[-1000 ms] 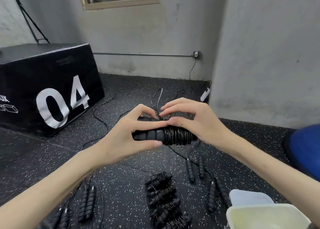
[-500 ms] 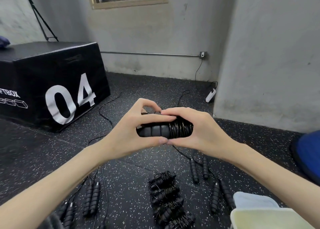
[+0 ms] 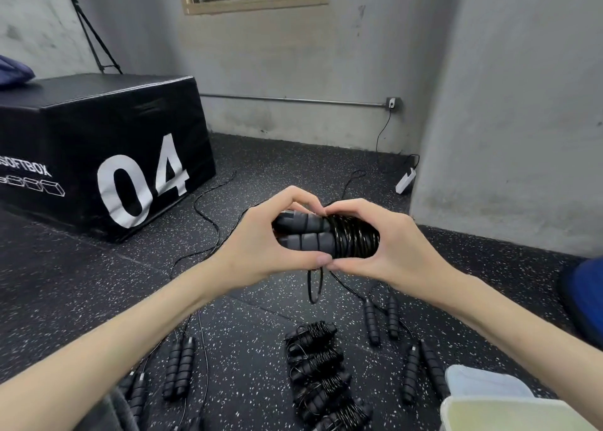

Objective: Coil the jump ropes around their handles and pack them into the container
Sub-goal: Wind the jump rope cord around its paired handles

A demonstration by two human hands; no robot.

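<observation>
Head view shows the left hand and right hand gripping one nearly coiled black foam-handled jump rope above four finished coiled bundles, several uncoiled ropes beside them, the pale translucent plastic container apparently unpacked.

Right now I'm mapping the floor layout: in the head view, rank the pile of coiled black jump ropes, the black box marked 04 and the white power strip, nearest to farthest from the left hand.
1. Pile of coiled black jump ropes, on the floor below the left hand.
2. Black box marked 04, to the left.
3. White power strip, far right by the wall.
</observation>
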